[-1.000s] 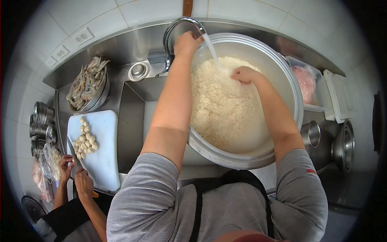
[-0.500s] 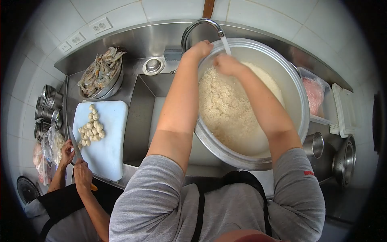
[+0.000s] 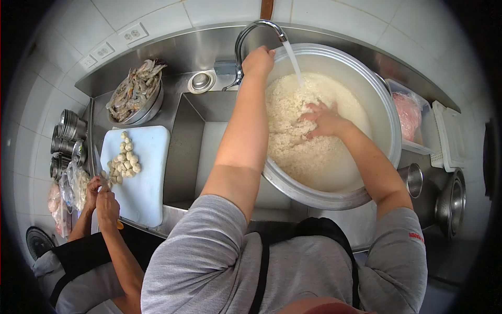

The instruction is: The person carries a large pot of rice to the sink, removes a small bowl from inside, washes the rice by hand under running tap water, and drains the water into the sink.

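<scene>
Red lettering (image 3: 417,237) is showing on the right sleeve (image 3: 389,256), too small to read. A wide metal pot (image 3: 324,199) is covering part of the sink (image 3: 184,152) and holding wet rice (image 3: 290,149) in cloudy water. The right hand (image 3: 325,119) is lying in the rice, fingers spread apart. The left hand (image 3: 259,61) is touching the pot's rim; I cannot tell whether its fingers are closing on it. The tap (image 3: 238,49) is pouring water (image 3: 293,58) into the pot. At left, a metal bowl (image 3: 150,114) is holding heaped shrimp (image 3: 136,89); at right, a clear bin (image 3: 426,118) is holding a pink packet (image 3: 406,114). Pale balls (image 3: 125,165) are lying on a white board (image 3: 149,178), where a co-worker's hands (image 3: 107,206) are holding a knife (image 3: 98,159).
</scene>
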Demonstrator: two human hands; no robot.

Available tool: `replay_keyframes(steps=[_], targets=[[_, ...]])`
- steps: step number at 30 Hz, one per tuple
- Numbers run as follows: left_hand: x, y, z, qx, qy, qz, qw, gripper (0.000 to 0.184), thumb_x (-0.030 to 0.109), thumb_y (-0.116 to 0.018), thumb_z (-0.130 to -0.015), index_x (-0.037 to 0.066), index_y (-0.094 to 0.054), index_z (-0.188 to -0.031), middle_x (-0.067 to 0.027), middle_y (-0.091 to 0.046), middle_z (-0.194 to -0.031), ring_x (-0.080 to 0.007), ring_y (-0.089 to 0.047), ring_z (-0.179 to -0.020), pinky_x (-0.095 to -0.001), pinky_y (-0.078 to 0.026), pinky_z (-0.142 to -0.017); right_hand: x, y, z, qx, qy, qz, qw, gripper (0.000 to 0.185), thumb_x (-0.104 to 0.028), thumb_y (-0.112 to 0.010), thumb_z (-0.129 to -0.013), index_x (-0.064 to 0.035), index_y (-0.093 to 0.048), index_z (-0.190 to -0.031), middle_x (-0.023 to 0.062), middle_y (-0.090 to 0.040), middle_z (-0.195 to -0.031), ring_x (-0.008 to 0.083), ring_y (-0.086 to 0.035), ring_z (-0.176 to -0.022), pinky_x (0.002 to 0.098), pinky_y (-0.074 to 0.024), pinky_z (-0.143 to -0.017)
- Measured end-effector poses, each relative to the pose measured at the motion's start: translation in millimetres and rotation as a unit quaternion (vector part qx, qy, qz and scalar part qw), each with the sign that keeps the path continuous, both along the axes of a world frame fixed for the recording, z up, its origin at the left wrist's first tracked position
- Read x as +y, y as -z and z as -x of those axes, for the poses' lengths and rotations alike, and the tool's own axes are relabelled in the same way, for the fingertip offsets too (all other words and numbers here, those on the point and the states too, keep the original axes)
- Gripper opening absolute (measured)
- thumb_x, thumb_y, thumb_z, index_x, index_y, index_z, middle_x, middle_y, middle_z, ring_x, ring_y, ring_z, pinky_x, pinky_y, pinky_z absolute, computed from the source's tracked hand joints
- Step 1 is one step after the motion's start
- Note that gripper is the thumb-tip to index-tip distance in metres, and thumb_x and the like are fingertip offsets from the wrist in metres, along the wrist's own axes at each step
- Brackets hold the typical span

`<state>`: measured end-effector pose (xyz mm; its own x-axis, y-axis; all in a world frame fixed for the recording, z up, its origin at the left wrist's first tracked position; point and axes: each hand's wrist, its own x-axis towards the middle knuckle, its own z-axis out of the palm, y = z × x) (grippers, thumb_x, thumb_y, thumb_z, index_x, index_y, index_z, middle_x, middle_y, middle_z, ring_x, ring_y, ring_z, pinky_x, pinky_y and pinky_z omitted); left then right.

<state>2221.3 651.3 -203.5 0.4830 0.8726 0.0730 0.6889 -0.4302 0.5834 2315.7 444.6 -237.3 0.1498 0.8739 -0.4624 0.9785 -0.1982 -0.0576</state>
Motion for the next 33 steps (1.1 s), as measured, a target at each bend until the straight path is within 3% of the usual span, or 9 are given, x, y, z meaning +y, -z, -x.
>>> replay_keyframes(steps=[7,10,13,15,21,25,27,30,33], targets=[[0,-4,0,-0.031,-0.006,0.009,0.999,0.03,0.036,-0.051,-0.083,0.012,-0.062,-0.097,-0.0125,-0.062,-0.099,-0.0283,-0.058,-0.095,-0.039,-0.045,-0.081,8,10,-49,-0.031,0.105,-0.033,0.993,0.071,-0.049,-0.069,-0.062,-0.0259,-0.046,-0.125,0.0045,-0.023,-0.142,0.0288,-0.013,-0.133,0.0625,-0.0049,-0.1],[3,-6,-5,-0.028,-0.01,-0.001,1.0,0.03,0.036,-0.05,-0.083,0.012,-0.062,-0.097,-0.0126,-0.062,-0.098,-0.0282,-0.058,-0.095,-0.0387,-0.045,-0.081,12,1,-86,0.076,0.119,0.005,0.99,0.072,-0.05,-0.069,-0.063,-0.0231,-0.045,-0.125,0.0057,-0.022,-0.142,0.0281,-0.016,-0.132,0.0607,-0.009,-0.101],[3,-6,-7,-0.015,-0.012,-0.011,1.0,0.031,0.036,-0.049,-0.083,0.012,-0.062,-0.099,-0.0129,-0.062,-0.099,-0.0285,-0.058,-0.096,-0.039,-0.045,-0.081,8,0,-100,0.252,0.245,-0.083,0.933,0.076,-0.055,-0.066,-0.064,-0.0226,-0.043,-0.128,0.0083,-0.02,-0.143,0.0296,-0.016,-0.132,0.0595,-0.0113,-0.102],[3,-6,-9,-0.007,-0.008,-0.018,1.0,0.032,0.036,-0.047,-0.083,0.012,-0.062,-0.099,-0.0131,-0.062,-0.1,-0.0287,-0.058,-0.096,-0.0392,-0.045,-0.082,0,5,-81,0.027,0.201,-0.102,0.974,0.076,-0.057,-0.061,-0.067,-0.0211,-0.039,-0.131,0.0112,-0.019,-0.143,0.0309,-0.015,-0.132,0.06,-0.0114,-0.101],[2,-3,-12,0.02,-0.006,-0.037,0.999,0.037,0.038,-0.042,-0.085,0.01,-0.06,-0.102,-0.014,-0.061,-0.102,-0.0296,-0.058,-0.097,-0.0404,-0.045,-0.082,24,28,-27,-0.124,0.108,0.075,0.983,0.071,-0.05,-0.056,-0.073,-0.0168,-0.037,-0.133,0.008,-0.018,-0.144,0.0289,-0.02,-0.131,0.0562,-0.0188,-0.102],[1,-4,-9,0.023,0.002,-0.024,0.999,0.038,0.038,-0.041,-0.086,0.011,-0.06,-0.104,-0.0141,-0.061,-0.103,-0.0293,-0.057,-0.097,-0.0404,-0.045,-0.083,26,-1,-25,-0.014,0.082,0.164,0.983,0.062,-0.044,-0.058,-0.073,-0.0155,-0.044,-0.127,0.0074,-0.036,-0.136,0.0258,-0.035,-0.124,0.0441,-0.0285,-0.101],[1,-7,-8,0.019,0.002,-0.017,1.0,0.038,0.038,-0.04,-0.086,0.012,-0.059,-0.105,-0.0139,-0.061,-0.103,-0.0289,-0.057,-0.098,-0.04,-0.045,-0.083,27,-19,-39,0.099,0.03,0.089,0.991,0.043,-0.03,-0.059,-0.073,-0.0072,-0.058,-0.11,0.0148,-0.057,-0.109,0.0269,-0.054,-0.103,0.0335,-0.0411,-0.087],[2,-4,-10,0.026,-0.008,-0.016,0.999,0.037,0.038,-0.039,-0.086,0.014,-0.059,-0.107,-0.0133,-0.061,-0.104,-0.0286,-0.057,-0.098,-0.0395,-0.045,-0.083,50,-18,-63,0.112,0.108,-0.06,0.986,0.03,-0.028,-0.058,-0.077,-0.0062,-0.062,-0.097,0.012,-0.061,-0.099,0.0274,-0.057,-0.097,0.0365,-0.0435,-0.084],[3,-5,-12,0.015,-0.018,0.008,1.0,0.036,0.04,-0.044,-0.085,0.016,-0.06,-0.106,-0.0118,-0.06,-0.105,-0.0286,-0.055,-0.102,-0.0396,-0.042,-0.085,89,6,-57,0.009,0.03,-0.148,0.988,0.029,-0.027,-0.057,-0.078,-0.0076,-0.06,-0.099,0.0145,-0.059,-0.102,0.0294,-0.055,-0.098,0.037,-0.042,-0.085]])
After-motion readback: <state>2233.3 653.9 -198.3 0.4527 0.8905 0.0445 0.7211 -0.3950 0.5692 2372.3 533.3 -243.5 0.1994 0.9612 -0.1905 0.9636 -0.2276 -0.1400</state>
